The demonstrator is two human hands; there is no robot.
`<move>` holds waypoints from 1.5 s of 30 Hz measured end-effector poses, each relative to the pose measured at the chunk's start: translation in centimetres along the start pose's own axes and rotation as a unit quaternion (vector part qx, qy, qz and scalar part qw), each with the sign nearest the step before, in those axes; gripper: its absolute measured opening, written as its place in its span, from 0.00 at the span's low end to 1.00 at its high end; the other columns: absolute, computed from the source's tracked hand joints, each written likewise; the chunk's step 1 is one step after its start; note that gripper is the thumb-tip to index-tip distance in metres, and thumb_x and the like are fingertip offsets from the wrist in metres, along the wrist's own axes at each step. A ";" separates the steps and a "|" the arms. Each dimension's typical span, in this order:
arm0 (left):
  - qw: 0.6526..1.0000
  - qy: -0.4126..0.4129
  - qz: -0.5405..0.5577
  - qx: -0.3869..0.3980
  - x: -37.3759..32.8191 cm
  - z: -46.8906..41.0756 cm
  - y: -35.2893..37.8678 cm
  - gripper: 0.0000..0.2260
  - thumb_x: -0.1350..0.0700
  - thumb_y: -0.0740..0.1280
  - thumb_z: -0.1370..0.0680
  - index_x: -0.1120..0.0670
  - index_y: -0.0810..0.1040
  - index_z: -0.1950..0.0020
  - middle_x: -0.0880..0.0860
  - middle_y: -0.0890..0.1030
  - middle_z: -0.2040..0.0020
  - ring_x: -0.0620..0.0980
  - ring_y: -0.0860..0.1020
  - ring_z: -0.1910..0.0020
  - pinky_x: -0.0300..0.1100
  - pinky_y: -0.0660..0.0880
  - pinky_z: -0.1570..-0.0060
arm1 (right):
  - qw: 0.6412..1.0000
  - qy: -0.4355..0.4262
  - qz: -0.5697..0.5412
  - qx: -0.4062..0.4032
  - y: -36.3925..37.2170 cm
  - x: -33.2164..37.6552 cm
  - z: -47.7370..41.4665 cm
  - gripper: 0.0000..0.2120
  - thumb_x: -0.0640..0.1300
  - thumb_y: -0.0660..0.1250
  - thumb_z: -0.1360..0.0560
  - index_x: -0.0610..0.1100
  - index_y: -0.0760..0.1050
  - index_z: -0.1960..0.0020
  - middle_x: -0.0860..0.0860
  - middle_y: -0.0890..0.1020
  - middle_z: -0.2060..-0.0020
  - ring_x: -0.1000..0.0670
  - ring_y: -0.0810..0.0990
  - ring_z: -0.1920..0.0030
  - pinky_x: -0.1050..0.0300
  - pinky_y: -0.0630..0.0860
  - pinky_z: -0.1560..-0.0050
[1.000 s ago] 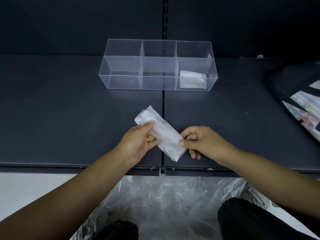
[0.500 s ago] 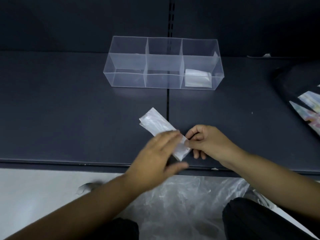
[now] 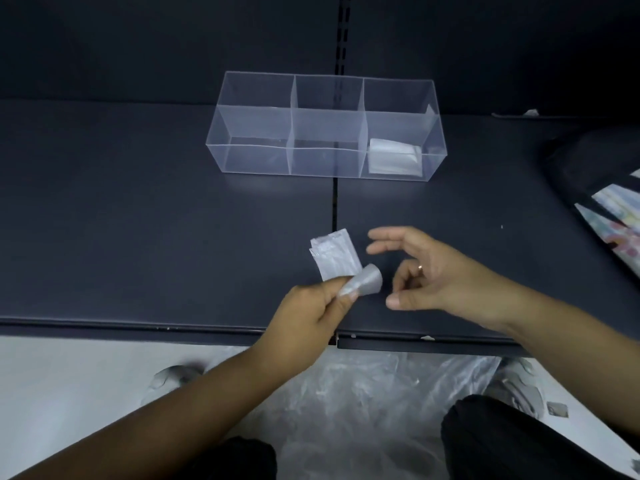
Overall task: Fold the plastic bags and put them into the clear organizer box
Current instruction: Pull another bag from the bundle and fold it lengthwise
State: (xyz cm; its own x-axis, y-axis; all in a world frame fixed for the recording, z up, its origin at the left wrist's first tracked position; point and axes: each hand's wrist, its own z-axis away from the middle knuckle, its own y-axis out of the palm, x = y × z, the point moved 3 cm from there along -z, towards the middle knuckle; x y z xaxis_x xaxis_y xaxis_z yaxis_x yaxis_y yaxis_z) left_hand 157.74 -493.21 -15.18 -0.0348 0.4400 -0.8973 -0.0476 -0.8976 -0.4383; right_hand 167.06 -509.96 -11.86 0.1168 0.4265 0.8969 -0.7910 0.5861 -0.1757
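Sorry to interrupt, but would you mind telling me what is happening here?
A person is folding a plastic bag on the dark shelf. Their left hand pinches its near end and curls it over, while the right hand hangs open beside it, touching nothing. One folded bag already lies in the right compartment of the clear organizer box.

- The plastic bag (image 3: 333, 254), white and translucent, was folded into a narrow strip. It lay on the dark shelf (image 3: 138, 220) at centre frame, its near end curled upward and pinched by the left hand (image 3: 311, 313).
- The clear organizer box (image 3: 256, 161) stood upright at upper centre, with three compartments side by side.
- A second folded bag (image 3: 393, 159) lay flat in its rightmost compartment.
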 end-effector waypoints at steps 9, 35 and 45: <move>0.937 -0.226 0.263 -0.048 1.0 -2.4 -0.5 0.11 0.56 0.59 0.17 0.52 0.76 0.38 0.55 0.82 0.45 0.49 0.82 0.49 0.40 0.81 0.55 | 0.987 0.056 0.044 -0.141 1.7 -2.6 -3.4 0.04 0.41 0.73 0.28 0.43 0.79 0.60 0.54 0.81 0.72 0.57 0.75 0.76 0.66 0.68 0.76; 0.878 -0.092 -0.470 0.021 3.7 -0.9 0.8 0.39 0.31 0.31 0.27 0.56 0.31 0.26 0.53 0.32 0.25 0.50 0.33 0.24 0.54 0.32 0.27 | 0.911 -0.016 0.289 -0.293 4.5 -2.4 -2.3 0.07 0.46 0.73 0.29 0.48 0.75 0.61 0.56 0.74 0.57 0.54 0.74 0.57 0.58 0.71 0.52; 0.980 -0.091 -0.170 -0.047 0.6 -1.9 -1.9 0.53 0.26 0.56 0.37 0.49 0.33 0.24 0.43 0.37 0.24 0.39 0.33 0.26 0.41 0.32 0.28 | 0.971 -0.030 0.119 -0.207 2.1 -0.5 -2.5 0.14 0.33 0.71 0.30 0.50 0.71 0.59 0.55 0.79 0.65 0.59 0.75 0.66 0.67 0.73 0.61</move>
State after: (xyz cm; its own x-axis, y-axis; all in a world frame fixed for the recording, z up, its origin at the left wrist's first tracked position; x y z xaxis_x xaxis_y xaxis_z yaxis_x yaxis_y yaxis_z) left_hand 159.75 -491.31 -14.97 -0.2100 0.7038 -0.6787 0.0046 -0.6934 -0.7205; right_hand 166.85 -507.20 -13.67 -0.0846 0.5507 0.8304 -0.4803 0.7076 -0.5183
